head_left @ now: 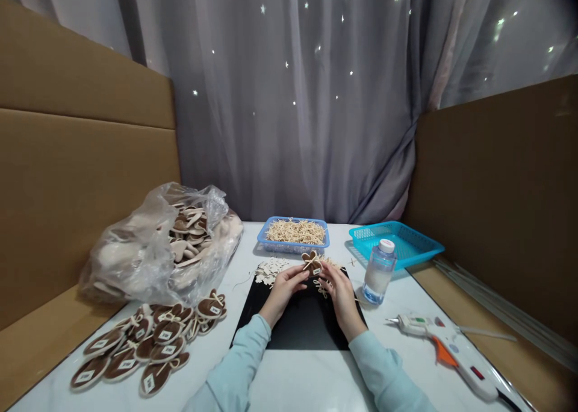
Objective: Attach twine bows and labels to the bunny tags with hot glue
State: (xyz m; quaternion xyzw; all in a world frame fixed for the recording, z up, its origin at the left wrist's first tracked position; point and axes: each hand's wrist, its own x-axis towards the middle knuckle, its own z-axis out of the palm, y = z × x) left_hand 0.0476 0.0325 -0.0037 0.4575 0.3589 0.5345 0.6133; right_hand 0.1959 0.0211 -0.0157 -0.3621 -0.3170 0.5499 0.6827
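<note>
The left hand (288, 284) and right hand (337, 284) come together over a black mat (308, 327) on the table (311, 382). Both are nearly closed, with thumbs and fingers pinching a small brown piece (312, 264) between them, one hand at each side. The piece has rounded ears, a pale bow and a small white label, and is held up near the mat's far edge. White labels (270, 271) lie by the left hand, and loose pale bows (322, 288) lie under and behind the right. Beyond the mat, a blue basket (295, 248) holds many more bows. To the left, a pile of labelled brown pieces (167, 333) lies in front of a clear plastic bag (135, 255) full of similar shapes. To the right are a turquoise basket (406, 249), a bottle (379, 273) with a white cap and, nearer, a glue gun (456, 352) lying on its side.
</note>
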